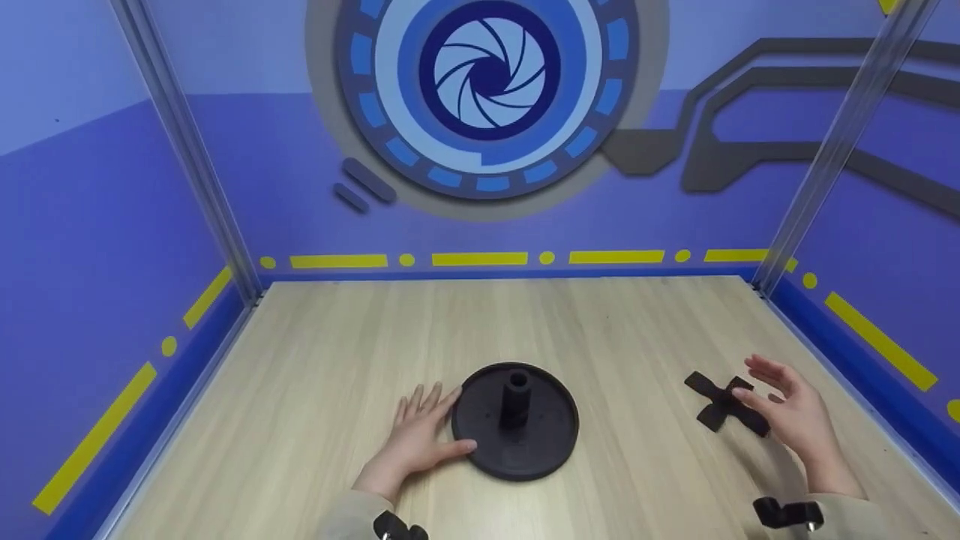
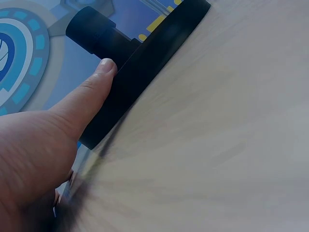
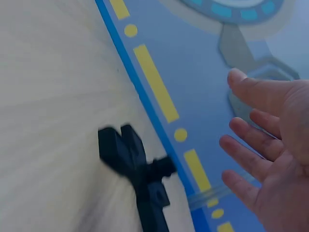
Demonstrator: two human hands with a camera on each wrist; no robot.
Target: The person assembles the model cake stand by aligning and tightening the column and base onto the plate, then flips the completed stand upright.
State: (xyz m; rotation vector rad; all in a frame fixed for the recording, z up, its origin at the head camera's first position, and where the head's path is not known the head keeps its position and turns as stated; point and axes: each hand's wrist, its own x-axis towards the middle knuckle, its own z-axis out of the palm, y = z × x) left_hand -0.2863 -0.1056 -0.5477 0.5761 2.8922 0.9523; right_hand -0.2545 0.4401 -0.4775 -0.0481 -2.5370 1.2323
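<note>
A black round base (image 1: 544, 442) with a raised rim lies flat on the table, and a hollow post (image 1: 516, 405) stands upright at its middle. My left hand (image 1: 418, 441) is at the left side of this base with fingers spread, its thumb (image 2: 94, 89) reaching over the rim. To the right lies a black cross-shaped piece (image 1: 721, 405) with four flared arms; the right wrist view shows a short stub at its centre. Just right of it, my right hand (image 1: 801, 416) hovers with loosely bent fingers and nothing between them, the thumb overlapping the cross in the head view.
The light wooden table (image 1: 360, 337) is bounded by blue panels with yellow dashes at the back, left and right. Metal posts (image 1: 187, 142) rise at the two far corners. Black straps with cameras sit on both wrists.
</note>
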